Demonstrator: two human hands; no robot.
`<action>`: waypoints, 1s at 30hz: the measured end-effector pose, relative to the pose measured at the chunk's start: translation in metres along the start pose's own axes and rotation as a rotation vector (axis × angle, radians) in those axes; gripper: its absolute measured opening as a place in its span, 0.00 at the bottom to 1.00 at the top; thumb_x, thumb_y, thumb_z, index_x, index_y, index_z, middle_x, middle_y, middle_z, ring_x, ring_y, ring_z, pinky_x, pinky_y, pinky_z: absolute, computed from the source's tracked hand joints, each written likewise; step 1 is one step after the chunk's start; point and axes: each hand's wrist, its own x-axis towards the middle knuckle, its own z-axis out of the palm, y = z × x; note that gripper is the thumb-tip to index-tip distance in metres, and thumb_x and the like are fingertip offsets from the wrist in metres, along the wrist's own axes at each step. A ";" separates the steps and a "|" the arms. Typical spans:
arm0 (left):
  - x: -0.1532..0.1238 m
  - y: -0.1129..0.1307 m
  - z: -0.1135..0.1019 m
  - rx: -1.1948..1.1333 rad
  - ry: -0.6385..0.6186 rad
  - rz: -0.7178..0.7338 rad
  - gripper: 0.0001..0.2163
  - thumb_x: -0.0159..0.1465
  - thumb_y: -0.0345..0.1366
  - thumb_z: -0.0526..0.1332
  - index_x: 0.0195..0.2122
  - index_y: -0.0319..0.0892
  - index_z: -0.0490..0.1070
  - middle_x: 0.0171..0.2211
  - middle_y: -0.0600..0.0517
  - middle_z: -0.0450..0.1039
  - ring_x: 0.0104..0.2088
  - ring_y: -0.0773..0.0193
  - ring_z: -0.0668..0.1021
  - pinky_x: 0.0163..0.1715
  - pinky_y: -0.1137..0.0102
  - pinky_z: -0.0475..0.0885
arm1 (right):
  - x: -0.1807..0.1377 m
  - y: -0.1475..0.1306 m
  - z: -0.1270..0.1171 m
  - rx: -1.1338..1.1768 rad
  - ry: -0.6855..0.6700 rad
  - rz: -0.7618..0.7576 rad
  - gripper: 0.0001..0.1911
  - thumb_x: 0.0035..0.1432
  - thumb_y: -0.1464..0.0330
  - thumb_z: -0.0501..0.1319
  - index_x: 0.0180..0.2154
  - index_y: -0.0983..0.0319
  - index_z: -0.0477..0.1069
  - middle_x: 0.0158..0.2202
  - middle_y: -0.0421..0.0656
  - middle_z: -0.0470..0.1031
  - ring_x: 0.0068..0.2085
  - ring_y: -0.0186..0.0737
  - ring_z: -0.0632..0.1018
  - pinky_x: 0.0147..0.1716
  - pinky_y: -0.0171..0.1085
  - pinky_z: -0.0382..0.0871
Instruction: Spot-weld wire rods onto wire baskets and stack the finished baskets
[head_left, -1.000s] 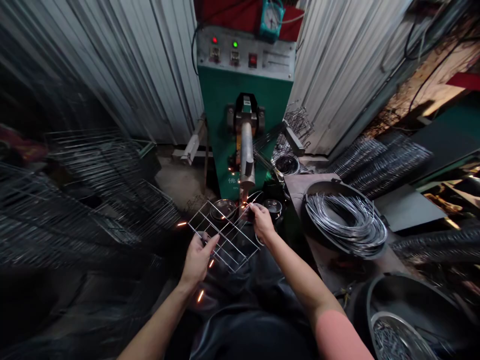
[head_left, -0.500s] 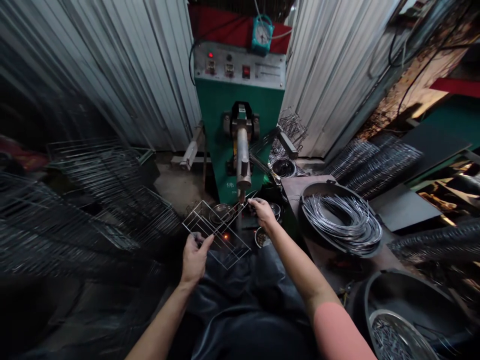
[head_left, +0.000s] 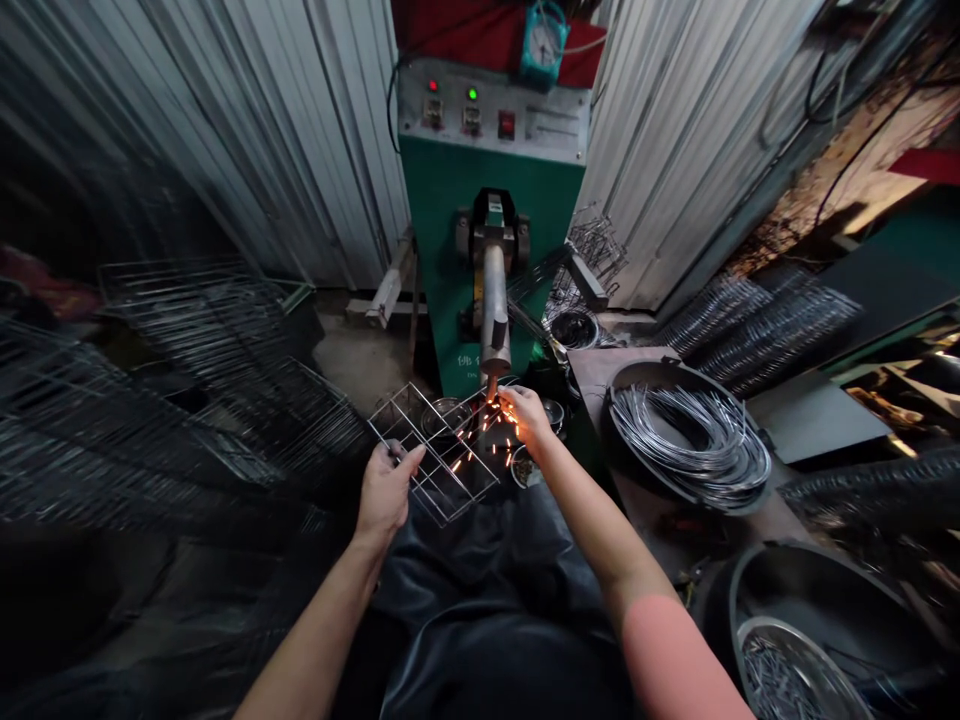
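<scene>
At the far left, stacks of welded wire racks [head_left: 187, 390] lean in a blurred heap in front of a corrugated metal wall [head_left: 225, 150]. The left hand [head_left: 386, 490] comes in next, its fingers closed around the near left side of a rectangular wire grid [head_left: 435, 455]. The grid is held up in both hands, in the air over a black apron [head_left: 480, 600], and tilts toward the green spot welding machine [head_left: 480, 220]. Its far corner sits at the tip of the machine's thick metal electrode arm [head_left: 493, 300], where orange sparks [head_left: 480, 430] spray down across the wires. Below the grid is a steel bowl [head_left: 446, 417]. The right hand [head_left: 529, 415] is just beside the electrode tip, its fingers pinched closed on the grid's far wires. A small bowl of scraps [head_left: 525, 468] lies under that wrist. Further right, a brown metal tabletop [head_left: 600, 365] carries a black tub [head_left: 637, 385] of coiled bright wire [head_left: 690, 440]. Beyond its far edge lie more stacked racks [head_left: 757, 325]. In the lower right corner, a steel-rimmed basin [head_left: 787, 670] holds short wire pieces.
</scene>
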 end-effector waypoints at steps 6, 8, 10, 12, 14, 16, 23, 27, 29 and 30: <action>-0.001 0.002 -0.003 0.039 -0.076 -0.120 0.21 0.43 0.45 0.69 0.30 0.42 0.59 0.21 0.61 0.60 0.20 0.73 0.66 0.23 0.74 0.61 | -0.033 0.004 -0.029 -0.076 -0.034 0.002 0.16 0.41 0.57 0.66 0.26 0.63 0.69 0.18 0.35 0.65 0.18 0.27 0.62 0.16 0.29 0.49; -0.011 -0.001 -0.008 -0.011 -0.099 -0.170 0.22 0.42 0.45 0.69 0.30 0.42 0.58 0.21 0.62 0.59 0.20 0.74 0.66 0.23 0.74 0.64 | -0.063 0.015 -0.060 -0.106 -0.051 0.011 0.18 0.42 0.55 0.66 0.29 0.63 0.70 0.19 0.35 0.66 0.19 0.27 0.62 0.17 0.29 0.50; -0.025 -0.004 -0.018 -0.078 -0.134 -0.213 0.22 0.42 0.43 0.70 0.29 0.43 0.57 0.20 0.63 0.59 0.19 0.75 0.65 0.28 0.72 0.68 | -0.097 0.029 -0.098 -0.168 -0.011 0.034 0.18 0.43 0.55 0.66 0.28 0.64 0.70 0.20 0.36 0.66 0.20 0.28 0.63 0.18 0.29 0.52; -0.041 -0.008 -0.034 -0.121 -0.213 -0.249 0.22 0.44 0.41 0.70 0.28 0.43 0.56 0.19 0.63 0.59 0.18 0.76 0.63 0.33 0.69 0.71 | -0.132 0.044 -0.137 -0.200 0.069 0.076 0.18 0.42 0.55 0.66 0.27 0.63 0.69 0.20 0.36 0.65 0.20 0.29 0.64 0.19 0.30 0.54; -0.056 -0.010 -0.053 -0.145 -0.320 -0.257 0.20 0.47 0.39 0.70 0.27 0.43 0.55 0.17 0.64 0.58 0.17 0.76 0.62 0.38 0.65 0.72 | -0.163 0.056 -0.168 -0.186 0.130 0.147 0.18 0.42 0.55 0.66 0.26 0.63 0.68 0.19 0.36 0.64 0.20 0.30 0.64 0.20 0.31 0.54; -0.069 -0.009 -0.068 -0.190 -0.405 -0.239 0.18 0.49 0.38 0.69 0.26 0.43 0.56 0.15 0.64 0.57 0.17 0.75 0.61 0.41 0.61 0.72 | -0.187 0.064 -0.186 -0.178 0.151 0.207 0.17 0.42 0.56 0.66 0.26 0.63 0.68 0.18 0.35 0.63 0.20 0.30 0.63 0.19 0.31 0.53; -0.107 -0.018 -0.067 -0.725 -0.261 -0.509 0.11 0.54 0.42 0.63 0.30 0.42 0.62 0.14 0.63 0.51 0.16 0.73 0.60 0.36 0.62 0.77 | -0.230 0.068 -0.161 -0.212 -0.086 0.125 0.22 0.42 0.66 0.67 0.43 0.60 0.71 0.34 0.39 0.73 0.24 0.29 0.69 0.28 0.33 0.63; -0.130 -0.039 -0.056 -0.882 -0.180 -0.885 0.07 0.64 0.36 0.52 0.31 0.39 0.62 0.16 0.59 0.56 0.15 0.74 0.65 0.30 0.74 0.76 | -0.255 0.080 -0.139 -0.070 -0.271 0.139 0.29 0.47 0.65 0.66 0.52 0.59 0.65 0.34 0.39 0.74 0.27 0.31 0.73 0.34 0.35 0.66; -0.136 -0.049 -0.055 -0.913 -0.167 -1.009 0.07 0.65 0.33 0.48 0.32 0.39 0.62 0.15 0.59 0.57 0.16 0.73 0.67 0.31 0.74 0.76 | -0.266 0.090 -0.135 -0.019 -0.314 0.188 0.25 0.48 0.64 0.65 0.50 0.60 0.67 0.30 0.40 0.74 0.29 0.32 0.73 0.35 0.36 0.66; -0.136 -0.054 -0.055 -0.922 -0.166 -1.043 0.07 0.65 0.33 0.48 0.32 0.39 0.62 0.15 0.58 0.58 0.16 0.72 0.68 0.32 0.73 0.76 | -0.270 0.094 -0.134 0.007 -0.329 0.215 0.23 0.48 0.64 0.66 0.47 0.61 0.69 0.30 0.40 0.73 0.30 0.33 0.73 0.35 0.36 0.67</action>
